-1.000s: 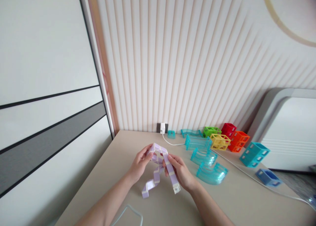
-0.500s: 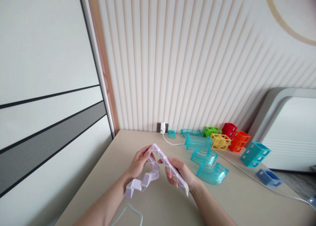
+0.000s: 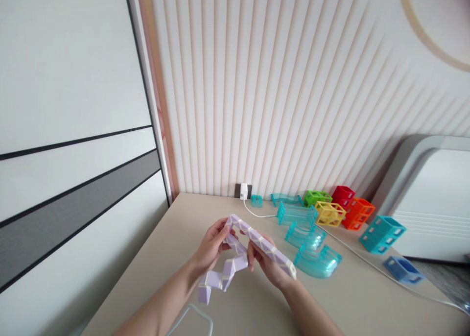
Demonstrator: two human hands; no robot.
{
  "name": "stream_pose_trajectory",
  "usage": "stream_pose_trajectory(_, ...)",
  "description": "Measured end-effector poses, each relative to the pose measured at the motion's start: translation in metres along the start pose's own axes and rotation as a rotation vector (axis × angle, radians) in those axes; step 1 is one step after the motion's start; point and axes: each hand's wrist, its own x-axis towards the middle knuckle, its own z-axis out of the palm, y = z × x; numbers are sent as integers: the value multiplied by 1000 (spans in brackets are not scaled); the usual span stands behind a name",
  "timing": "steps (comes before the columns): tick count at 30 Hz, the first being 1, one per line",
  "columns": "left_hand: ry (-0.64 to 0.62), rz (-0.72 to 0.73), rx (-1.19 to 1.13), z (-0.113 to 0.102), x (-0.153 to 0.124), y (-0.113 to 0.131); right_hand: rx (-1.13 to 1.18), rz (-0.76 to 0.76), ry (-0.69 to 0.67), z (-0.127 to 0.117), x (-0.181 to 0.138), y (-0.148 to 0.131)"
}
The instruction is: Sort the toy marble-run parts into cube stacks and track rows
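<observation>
A purple and white snake cube puzzle [image 3: 265, 245] is held above the table between both hands. My left hand [image 3: 212, 244] is closed round its upper bend, thumb on the front. From that bend a straight section slants down to the right, across my right hand [image 3: 267, 263], whose fingers grip it from below and behind. A zigzag section of the same puzzle hangs down to the left, its end near my left wrist. Some of the right fingers are hidden behind the straight section.
On the table [image 3: 176, 218] at right lie clear teal track pieces [image 3: 318, 261] and hollow blocks: green, yellow [image 3: 329, 213], red, orange [image 3: 358, 213], teal [image 3: 382, 234] and blue [image 3: 403, 269]. A white cable runs among them from a charger [image 3: 244, 191] at the wall.
The straight section of the snake puzzle has swung to the right and flatter, with its end further right. The zigzag section has shifted right and slightly down. Both hands keep their hold.
</observation>
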Motion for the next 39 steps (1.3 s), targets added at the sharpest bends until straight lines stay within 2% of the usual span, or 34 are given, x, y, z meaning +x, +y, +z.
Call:
stream_pose_trajectory(3,122,14,13,-4,6,-5,-132,-21,125,0,3,-5)
stream_pose_trajectory(5,152,13,14,-7,9,-8,-163,-31,201,0,4,-9)
stream_pose_trajectory(8,152,10,14,-6,8,-10,-180,-59,286,-3,5,-9)
stream_pose_trajectory(11,84,15,-14,0,2,-9,-106,-72,337,-6,8,-3)
stream_pose_trajectory(16,3,2,-50,5,-4,-8,52,-69,354,-13,12,3)
stream_pose_trajectory(22,10,4,-46,2,-2,-8,-50,-98,335,-11,11,6)
stream_pose_trajectory(30,-12,-20,-40,2,-3,-16,-179,-124,390,-11,11,5)
stream_pose_trajectory(39,-105,-55,-114,0,-3,-10,-173,-105,356,-15,8,5)
